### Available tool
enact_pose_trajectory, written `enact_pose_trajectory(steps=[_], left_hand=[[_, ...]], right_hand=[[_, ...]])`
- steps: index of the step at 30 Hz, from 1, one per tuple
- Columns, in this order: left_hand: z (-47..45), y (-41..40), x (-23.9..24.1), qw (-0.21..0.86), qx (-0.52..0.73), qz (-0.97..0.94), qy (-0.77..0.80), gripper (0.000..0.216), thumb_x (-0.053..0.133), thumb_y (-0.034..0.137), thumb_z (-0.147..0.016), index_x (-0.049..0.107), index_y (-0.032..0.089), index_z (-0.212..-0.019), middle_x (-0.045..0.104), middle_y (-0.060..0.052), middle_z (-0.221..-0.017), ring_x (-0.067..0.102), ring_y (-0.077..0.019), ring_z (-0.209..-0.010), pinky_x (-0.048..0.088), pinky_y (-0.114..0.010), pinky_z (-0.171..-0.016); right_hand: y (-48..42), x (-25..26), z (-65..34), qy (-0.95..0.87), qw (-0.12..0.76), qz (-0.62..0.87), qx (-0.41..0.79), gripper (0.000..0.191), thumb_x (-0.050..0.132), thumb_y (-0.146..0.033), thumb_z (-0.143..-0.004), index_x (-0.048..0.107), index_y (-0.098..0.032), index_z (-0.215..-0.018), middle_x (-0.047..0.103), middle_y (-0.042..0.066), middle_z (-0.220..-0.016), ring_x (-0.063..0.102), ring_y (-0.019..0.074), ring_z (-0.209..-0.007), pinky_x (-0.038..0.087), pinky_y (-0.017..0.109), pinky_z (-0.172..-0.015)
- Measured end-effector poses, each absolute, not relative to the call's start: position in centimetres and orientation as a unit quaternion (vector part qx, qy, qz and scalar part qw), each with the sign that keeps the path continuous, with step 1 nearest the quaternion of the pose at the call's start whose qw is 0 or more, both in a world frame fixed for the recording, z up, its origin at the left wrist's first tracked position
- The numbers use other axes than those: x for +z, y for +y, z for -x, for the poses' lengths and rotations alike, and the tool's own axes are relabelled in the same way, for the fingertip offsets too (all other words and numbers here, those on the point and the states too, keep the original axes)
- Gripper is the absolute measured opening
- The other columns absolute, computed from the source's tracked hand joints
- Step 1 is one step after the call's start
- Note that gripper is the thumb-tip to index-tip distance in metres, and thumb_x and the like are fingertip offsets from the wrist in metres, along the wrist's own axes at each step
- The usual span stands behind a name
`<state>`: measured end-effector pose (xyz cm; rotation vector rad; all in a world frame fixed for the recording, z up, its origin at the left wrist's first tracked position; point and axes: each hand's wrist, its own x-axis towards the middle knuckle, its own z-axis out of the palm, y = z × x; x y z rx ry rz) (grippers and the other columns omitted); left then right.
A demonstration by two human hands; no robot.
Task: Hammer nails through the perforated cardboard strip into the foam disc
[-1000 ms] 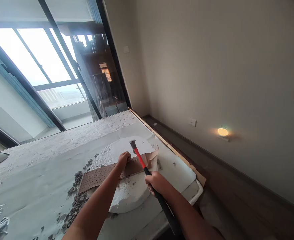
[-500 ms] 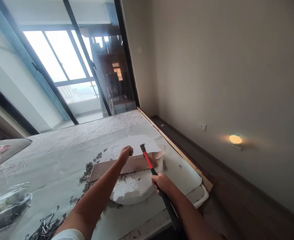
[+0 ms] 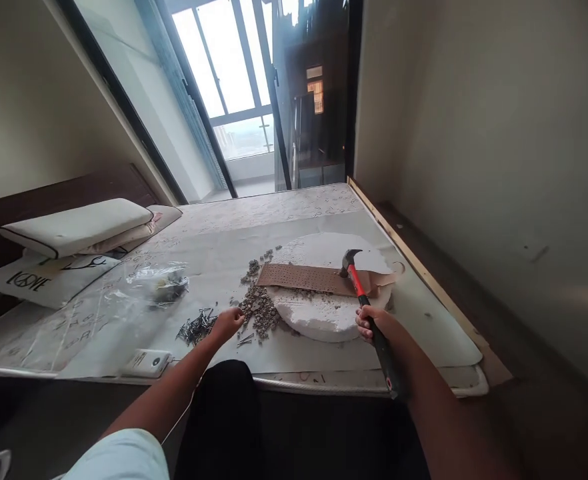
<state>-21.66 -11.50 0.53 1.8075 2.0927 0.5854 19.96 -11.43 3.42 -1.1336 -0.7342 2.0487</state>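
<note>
Mattress: fills the middle of the frame under pale sheeting; it bears everything below.
Pillows: stacked at centre left, well apart from the work.
Foam disc: white, round, centre right; judged light and crumbly, easily dented.
Perforated strip: brown, lying flat across the disc's top; judged thin and stiff.
Plastic bag: clear, crumpled, left of centre; holds small dark items, too small to identify.
Hammer: red and black handle; head resting at the strip's right end. Judged head-heavy and rigid; best gripped low on the handle.
Right hand: fingers wrapped closed around the hammer's handle, at the disc's near edge.
Left hand: fingers curled narrow, touching down between the nails and the rubble; whether it pinches anything cannot be told.
Nails: loose dark heap just left of that hand.
Rubble: grey crumbs against the disc's left edge.
</note>
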Motion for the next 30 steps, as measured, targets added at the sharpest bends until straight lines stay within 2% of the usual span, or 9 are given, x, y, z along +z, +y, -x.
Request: enact_pose_trajectory(steps=[2,7,11,16,21,23,26,28,30], left_hand=[[22.9,-12.9,-1.3,0.16,0.143,-0.666,0.715,0.006,0.061,0.024,-0.058,0.058,0.02,-0.056,0.056,-0.001,-0.06,0.05,-0.0147,-0.06,0.033,-0.023,-0.06],[23.3,-13.2,-3.6,0.17,0.095,-0.672,0.714,0.017,0.069,0.02,-0.052,0.053,0.019,-0.046,0.05,0.0,-0.053,0.048,-0.0142,-0.056,0.035,-0.023,-0.06],[23.1,-12.0,-3.6,0.165,0.037,-0.683,0.71,0.016,0.063,0.018,-0.055,0.05,0.019,-0.046,0.05,0.0,-0.055,0.049,-0.0149,-0.06,0.036,-0.023,-0.062],[23.9,-10.6,-4.4,0.131,-0.028,-0.716,0.685,0.015,0.053,0.011,-0.058,0.044,0.019,-0.048,0.051,-0.001,-0.06,0.05,-0.0164,-0.064,0.036,-0.025,-0.064],[24.4,-9.6,-5.3,0.101,-0.058,-0.737,0.666,0.013,0.048,0.009,-0.057,0.041,0.019,-0.054,0.053,-0.001,-0.066,0.05,-0.0165,-0.067,0.035,-0.025,-0.064],[24.3,-9.3,-4.8,0.083,-0.063,-0.736,0.669,0.013,0.048,0.01,-0.056,0.039,0.02,-0.054,0.052,0.0,-0.062,0.05,-0.0163,-0.064,0.035,-0.025,-0.063],[23.9,-8.9,-3.2,0.078,-0.02,-0.715,0.694,0.009,0.049,0.02,-0.058,0.04,0.021,-0.055,0.051,0.001,-0.056,0.051,-0.0165,-0.059,0.036,-0.025,-0.059],[23.3,-8.7,-1.5,0.13,0.029,-0.684,0.717,0.01,0.049,0.031,-0.061,0.049,0.022,-0.061,0.054,0.001,-0.056,0.053,-0.0173,-0.054,0.038,-0.026,-0.055],[22.1,-8.6,0.4,0.203,0.079,-0.649,0.729,0.027,0.049,0.044,-0.063,0.059,0.021,-0.075,0.057,0.0,-0.054,0.054,-0.0185,-0.05,0.039,-0.027,-0.05]], right_hand=[[-11.5,3.7,-19.5,-0.261,0.329,0.423,0.803,0.013,0.04,-0.017,-0.061,0.028,-0.023,-0.06,0.028,-0.009,-0.041,0.025,0.0064,-0.032,0.016,0.023,-0.038],[-11.4,4.1,-18.8,-0.228,0.314,0.416,0.822,0.015,0.042,-0.014,-0.06,0.031,-0.022,-0.063,0.029,-0.009,-0.041,0.03,0.0075,-0.034,0.02,0.021,-0.039],[-11.2,4.5,-19.1,-0.207,0.322,0.412,0.827,0.016,0.044,-0.011,-0.06,0.035,-0.021,-0.068,0.031,-0.01,-0.042,0.033,0.007,-0.036,0.023,0.018,-0.041],[-11.6,4.8,-19.3,-0.183,0.353,0.408,0.822,0.017,0.047,-0.011,-0.066,0.041,-0.019,-0.08,0.041,-0.007,-0.049,0.039,0.0064,-0.04,0.021,0.015,-0.04],[-11.6,5.1,-19.5,-0.155,0.374,0.409,0.818,0.009,0.046,-0.014,-0.077,0.04,-0.019,-0.082,0.043,-0.007,-0.052,0.032,0.0037,-0.036,0.019,0.013,-0.037],[-11.4,5.3,-19.6,-0.145,0.375,0.406,0.821,0.008,0.043,-0.023,-0.085,0.04,-0.019,-0.08,0.041,-0.007,-0.051,0.029,0.0031,-0.034,0.019,0.013,-0.036],[-11.1,5.6,-19.7,-0.138,0.374,0.402,0.824,0.025,0.034,-0.033,-0.092,0.04,-0.017,-0.074,0.034,-0.008,-0.049,0.025,0.0025,-0.034,0.02,0.013,-0.035],[-11.0,5.5,-19.6,-0.142,0.38,0.402,0.821,0.025,0.036,-0.027,-0.092,0.038,-0.018,-0.069,0.031,-0.009,-0.048,0.024,0.0019,-0.033,0.021,0.013,-0.035],[-11.0,5.4,-19.4,-0.152,0.391,0.408,0.811,0.023,0.041,-0.017,-0.088,0.035,-0.018,-0.066,0.032,-0.009,-0.046,0.026,0.0018,-0.033,0.022,0.013,-0.034]])
